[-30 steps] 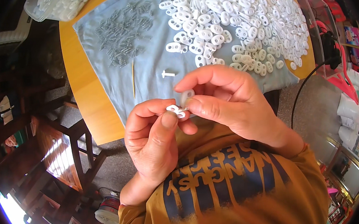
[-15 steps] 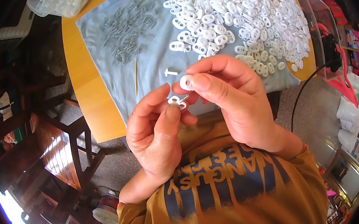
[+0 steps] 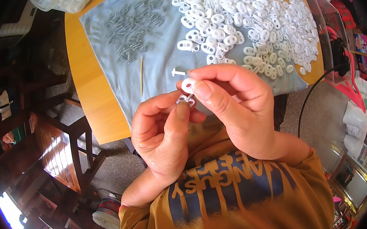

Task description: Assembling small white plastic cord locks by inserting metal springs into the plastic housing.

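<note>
My left hand pinches a small white two-hole cord-lock piece between thumb and fingers. A metal spring stands out from that piece toward the right. My right hand grips a white oval cord-lock cap by its right end, one hole showing. The cap sits just above the spring; whether they touch I cannot tell. Beyond the hands, a loose white T-shaped piece lies on the blue-grey cloth.
A heap of springs covers the cloth's far left, and a big pile of white cord-lock parts spreads over the far right. A thin wooden stick lies left of centre. A clear container stands at the table's far left corner.
My left hand has moved right and slightly up, bringing the spring close under the cap. The cap has tilted so that its hole shows more.
</note>
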